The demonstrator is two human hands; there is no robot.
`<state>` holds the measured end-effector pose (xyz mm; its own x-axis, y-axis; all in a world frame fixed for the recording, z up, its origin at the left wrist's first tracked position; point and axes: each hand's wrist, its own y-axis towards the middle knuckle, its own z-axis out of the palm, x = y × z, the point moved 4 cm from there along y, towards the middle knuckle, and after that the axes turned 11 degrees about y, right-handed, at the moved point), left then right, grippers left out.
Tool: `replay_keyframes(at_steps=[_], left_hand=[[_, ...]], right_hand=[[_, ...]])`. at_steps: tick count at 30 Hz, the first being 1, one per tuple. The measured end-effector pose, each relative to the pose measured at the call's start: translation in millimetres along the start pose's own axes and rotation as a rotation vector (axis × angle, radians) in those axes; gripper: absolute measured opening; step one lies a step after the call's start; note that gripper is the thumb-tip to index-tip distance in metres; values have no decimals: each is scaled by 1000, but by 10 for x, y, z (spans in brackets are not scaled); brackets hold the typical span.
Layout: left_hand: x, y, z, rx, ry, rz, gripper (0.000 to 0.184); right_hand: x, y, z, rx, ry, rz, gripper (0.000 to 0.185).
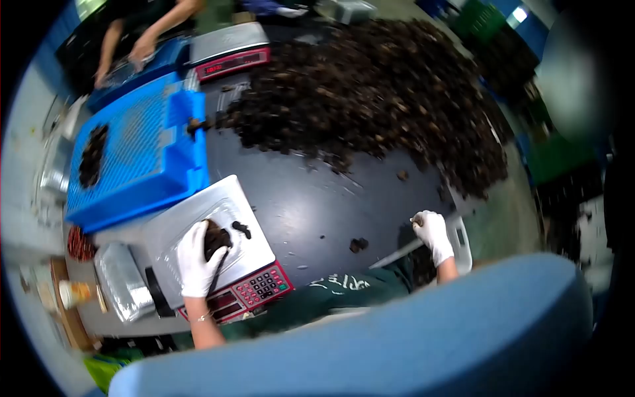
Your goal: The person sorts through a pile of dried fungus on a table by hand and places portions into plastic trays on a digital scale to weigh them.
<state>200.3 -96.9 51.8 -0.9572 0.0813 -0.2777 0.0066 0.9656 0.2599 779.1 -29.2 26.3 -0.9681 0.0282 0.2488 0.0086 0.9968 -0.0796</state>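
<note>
At eight o'clock, the left hand (pixel 194 266)'s fingers grip a dark clump (pixel 215 239) above the scale (pixel 256 243); at four, the right hand (pixel 434 233)'s fingers pinch a small brown piece (pixel 417 221). Open counter (pixel 297 215) between them reaches the dark heap (pixel 370 99)'s ragged edge at one; a blue crate (pixel 192 162) bounds the scale at ten.
</note>
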Motion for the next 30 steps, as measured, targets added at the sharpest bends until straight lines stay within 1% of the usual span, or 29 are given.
replay_keyframes(at_steps=[1, 2, 3, 5, 6, 7, 9, 10, 11, 13, 14, 15, 16, 17, 18, 19, 20, 21, 22, 23, 25, 26, 27, 28, 30], left_hand=[[-47, -5, -47, -53, 87, 14, 71], [-145, -1, -161, -94, 99, 3, 69], [-244, 6, -240, -141, 110, -13, 67], [-386, -47, -249, -254, -140, -66, 60], [-558, -44, -238, -238, -319, -129, 52], [-787, 6, -221, -163, -318, -89, 47], [-1277, 105, -7, 79, -443, 63, 46], [-1498, 134, 189, 104, -409, 198, 46], [-1693, 129, 433, 124, -373, 335, 46], [-1989, 88, 852, 434, -685, 246, 46], [-1979, 4, 1306, 553, -964, 35, 46], [-2019, -75, 1605, 672, -1240, -198, 45], [-2001, -188, 1858, 788, -1445, -439, 46], [-2052, -260, 1952, 899, -1639, -701, 47], [-2185, -269, 1841, 1031, -1910, -651, 48], [-2195, -285, 1934, 1148, -2248, -543, 46], [-2157, -340, 2000, 1100, -2251, -685, 43], [-2113, -399, 2054, 1045, -2247, -826, 40], [-2058, -410, 2074, 1057, -2217, -931, 32], [-1975, -439, 2096, 948, -2075, -943, 24], [-1814, -466, 2096, 781, -1914, -823, 21], [-1756, -457, 2106, 767, -1794, -773, 26], [-1749, -443, 2039, 754, -1664, -791, 33], [-1740, -427, 2016, 746, -1606, -775, 36], [-1731, -448, 2010, 708, -1551, -768, 43]], right_hand=[[-225, -172, 62, 69, -163, 43, 12], [-315, -313, 88, -20, -180, 18, 15], [-173, -413, 5, -70, -98, -34, 14], [9, -516, 131, -104, 169, -60, 15], [211, -540, 185, -70, 283, -58, 17], [388, -554, 293, -19, 321, -107, 20], [702, -569, 558, 78, 397, -153, 36], [874, -571, 603, 61, 479, -183, 41], [967, -559, 789, 48, 505, -211, 38], [1060, -514, 1064, 186, 446, -323, 34], [1091, -474, 1123, 204, 546, -286, 33], [1151, -442, 1100, 229, 641, -254, 31], [1218, -451, 1018, 140, 687, -344, 31], [1321, -423, 922, 154, 725, -374, 33], [1456, -438, 735, 188, 712, -447, 34], [1574, -449, 580, 224, 700, -524, 36], [1632, -419, 549, 236, 639, -562, 38], [1622, -307, 529, 227, 643, -577, 38], [1545, -125, 485, 136, 597, -580, 38], [1463, 71, 459, 47, 553, -580, 38], [1152, 649, 662, -63, 639, -379, 38], [1070, 870, 747, -107, 618, -338, 37], [1048, 1051, 748, -153, 595, -300, 36], [1091, 1219, 784, -156, 594, -313, 36], [1208, 1521, 874, -286, 538, -285, 34]])
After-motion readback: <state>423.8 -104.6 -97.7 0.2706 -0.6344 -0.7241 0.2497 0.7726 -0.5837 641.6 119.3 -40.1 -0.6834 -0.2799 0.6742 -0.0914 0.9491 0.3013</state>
